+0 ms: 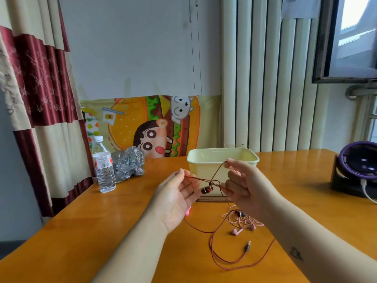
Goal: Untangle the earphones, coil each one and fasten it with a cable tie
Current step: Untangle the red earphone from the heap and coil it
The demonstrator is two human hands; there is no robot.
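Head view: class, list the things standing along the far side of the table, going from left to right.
Bottle → plastic bag → tub → fan

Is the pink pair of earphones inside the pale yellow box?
No, the pink earphones lie loose on the table in front of the pale yellow box, not in it.

One head-worn wide-angle view, forward and down, seemingly close over the table (98, 225).
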